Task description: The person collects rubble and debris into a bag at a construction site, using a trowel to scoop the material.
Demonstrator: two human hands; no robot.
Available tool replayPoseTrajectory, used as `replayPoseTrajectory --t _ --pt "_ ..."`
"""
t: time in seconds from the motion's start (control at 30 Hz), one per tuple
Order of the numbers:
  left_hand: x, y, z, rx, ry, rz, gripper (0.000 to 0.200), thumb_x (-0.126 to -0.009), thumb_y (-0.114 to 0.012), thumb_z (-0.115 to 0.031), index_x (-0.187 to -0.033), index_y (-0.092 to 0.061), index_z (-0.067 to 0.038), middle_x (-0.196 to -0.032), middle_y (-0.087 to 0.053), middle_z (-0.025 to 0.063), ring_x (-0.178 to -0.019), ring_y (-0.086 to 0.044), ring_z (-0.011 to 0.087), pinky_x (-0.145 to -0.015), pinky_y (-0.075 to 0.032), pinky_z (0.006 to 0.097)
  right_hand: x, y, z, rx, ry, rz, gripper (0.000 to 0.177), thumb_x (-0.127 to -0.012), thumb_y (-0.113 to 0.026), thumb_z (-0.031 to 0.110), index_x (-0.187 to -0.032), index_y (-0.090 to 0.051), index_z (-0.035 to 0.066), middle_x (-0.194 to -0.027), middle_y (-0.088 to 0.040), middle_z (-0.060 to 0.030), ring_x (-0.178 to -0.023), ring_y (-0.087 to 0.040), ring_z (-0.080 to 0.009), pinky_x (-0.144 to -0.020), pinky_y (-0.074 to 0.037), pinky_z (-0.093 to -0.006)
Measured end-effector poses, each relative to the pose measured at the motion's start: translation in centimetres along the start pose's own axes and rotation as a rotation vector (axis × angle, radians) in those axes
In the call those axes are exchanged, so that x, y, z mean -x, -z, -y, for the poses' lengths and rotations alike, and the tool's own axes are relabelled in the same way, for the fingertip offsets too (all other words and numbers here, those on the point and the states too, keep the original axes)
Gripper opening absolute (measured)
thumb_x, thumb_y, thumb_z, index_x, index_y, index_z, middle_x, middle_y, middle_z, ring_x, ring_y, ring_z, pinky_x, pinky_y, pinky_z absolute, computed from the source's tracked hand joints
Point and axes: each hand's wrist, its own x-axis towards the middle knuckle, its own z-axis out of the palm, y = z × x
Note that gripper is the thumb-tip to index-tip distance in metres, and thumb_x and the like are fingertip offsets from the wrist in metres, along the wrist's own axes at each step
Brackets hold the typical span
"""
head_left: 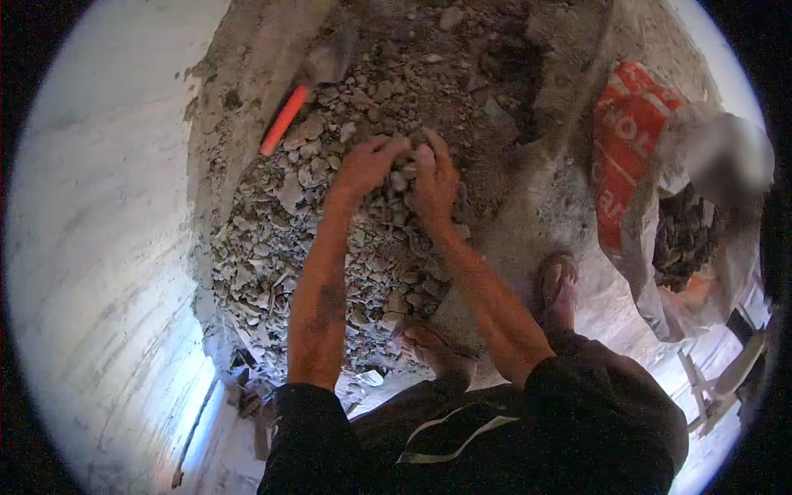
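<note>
Both hands are at the upper middle of a heap of broken rubble [272,214], with small stones between them. My left hand [369,167] comes from the left, its fingers curled against grey rubble pieces. Facing it, my right hand [434,179] has its fingers bent around the other side of the same pieces. The fingertips nearly meet over the stones [399,178]; blur hides exactly which pieces each hand grips. Up and left of my left hand lies a tool with a red-orange handle [285,120] and a dusty grey blade [325,63].
A white and red sack [631,157] stands open at the right, with dark debris [685,231] inside. A pale wall [107,181] rises on the left. My bare feet [559,280] are below the hands, one at the heap's edge. A pale object lies at the lower right.
</note>
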Motion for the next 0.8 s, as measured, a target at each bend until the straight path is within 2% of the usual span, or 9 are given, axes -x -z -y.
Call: replayPoseTrajectory --t 0.13,0.2,0.3,0.33,0.4,0.47,0.57,0.73,0.8 --pt "5.0 0.1 -2.7 0.142 -0.174 -0.073 0.062 -0.087 -0.053 -0.052 -0.13 -0.056 -0.008 -0.131 -0.055 0.0151 -0.121 -0.051 0.0284 -0.101 -0.038 0.0404 1.0 -1.2 0.2 -0.193 -0.068 -0.012 0.045 -0.092 -0.056 0.032 -0.124 -0.056 0.0 -0.12 -0.06 -0.0188 -0.114 -0.056 -0.0303 -0.097 -0.043 -0.0398" --pt "6.4 -0.5 -3.2 0.64 -0.008 -0.14 0.05 -0.09 -0.052 -0.046 -0.12 -0.061 -0.007 -0.117 -0.061 0.0104 -0.11 -0.055 0.0253 -0.097 -0.04 0.0395 1.7 -1.2 0.0 -0.142 -0.074 -0.003 0.044 -0.089 -0.059 0.028 -0.123 -0.057 0.001 -0.119 -0.061 -0.0183 -0.113 -0.057 -0.0309 -0.096 -0.043 -0.0391" --pt "8.1 -1.1 -2.0 0.775 -0.025 -0.215 0.036 -0.092 -0.051 -0.039 -0.108 -0.062 -0.009 -0.104 -0.059 0.005 -0.096 -0.055 0.0203 -0.088 -0.043 0.0381 2.2 -0.5 1.5 -0.056 -0.134 0.137 0.045 -0.088 -0.06 0.028 -0.124 -0.057 0.002 -0.121 -0.06 -0.0187 -0.109 -0.058 -0.0294 -0.093 -0.045 -0.039" --pt "6.8 -1.5 -0.8 0.852 0.108 -0.232 0.032 -0.093 -0.051 -0.036 -0.107 -0.062 -0.01 -0.103 -0.058 0.0039 -0.093 -0.055 0.019 -0.085 -0.045 0.0377 2.4 0.0 2.4 -0.048 -0.188 0.235 0.044 -0.089 -0.058 0.028 -0.124 -0.057 0.002 -0.122 -0.059 -0.0176 -0.107 -0.059 -0.0279 -0.091 -0.046 -0.0394" --pt "8.4 -1.6 -3.1 1.043 0.057 -0.229 0.031 -0.093 -0.051 -0.034 -0.107 -0.061 -0.008 -0.102 -0.059 0.0045 -0.093 -0.055 0.0179 -0.082 -0.046 0.035 2.9 -0.9 1.1 -0.135 -0.075 0.126 0.046 -0.088 -0.06 0.029 -0.125 -0.057 0.002 -0.121 -0.06 -0.0181 -0.105 -0.06 -0.0274 -0.091 -0.046 -0.038" --pt "9.9 -1.0 -3.7 0.898 -0.04 -0.275 0.031 -0.092 -0.053 -0.034 -0.105 -0.06 -0.007 -0.098 -0.06 0.0052 -0.094 -0.056 0.0187 -0.081 -0.047 0.0344 3.1 0.8 3.9 -0.024 0.147 0.021 0.046 -0.088 -0.06 0.03 -0.124 -0.057 0.001 -0.117 -0.062 -0.0184 -0.104 -0.061 -0.0264 -0.09 -0.046 -0.0361" --pt "12.7 0.1 -10.8 1.028 -0.109 -0.301 0.032 -0.092 -0.052 -0.034 -0.104 -0.06 -0.005 -0.098 -0.06 0.0058 -0.093 -0.058 0.0184 -0.08 -0.048 0.0333 3.2 3.5 9.8 -0.322 0.168 -0.014 0.046 -0.087 -0.06 0.029 -0.122 -0.056 0.001 -0.114 -0.062 -0.0183 -0.106 -0.06 -0.0261 -0.092 -0.045 -0.0359" --pt "19.4 -0.2 -26.6 0.971 -0.252 -0.173 0.033 -0.091 -0.054 -0.032 -0.107 -0.061 -0.004 -0.1 -0.063 0.006 -0.089 -0.06 0.0173 -0.083 -0.048 0.032 2.2 14.1 21.6 -0.315 0.451 -0.172 0.046 -0.081 -0.067 0.021 -0.119 -0.058 -0.002 -0.112 -0.062 -0.0225 -0.103 -0.062 -0.0321 -0.091 -0.047 -0.0382" --pt "20.9 -2.8 -32.6 0.693 -0.59 -0.198 0.031 -0.092 -0.052 -0.03 -0.106 -0.061 -0.004 -0.098 -0.063 0.0075 -0.09 -0.06 0.0206 -0.083 -0.048 0.0346 2.7 19.6 25.9 -0.199 0.508 -0.284 0.037 -0.082 -0.063 0.016 -0.116 -0.059 0.0 -0.109 -0.064 -0.0167 -0.099 -0.062 -0.0255 -0.086 -0.048 -0.0358"
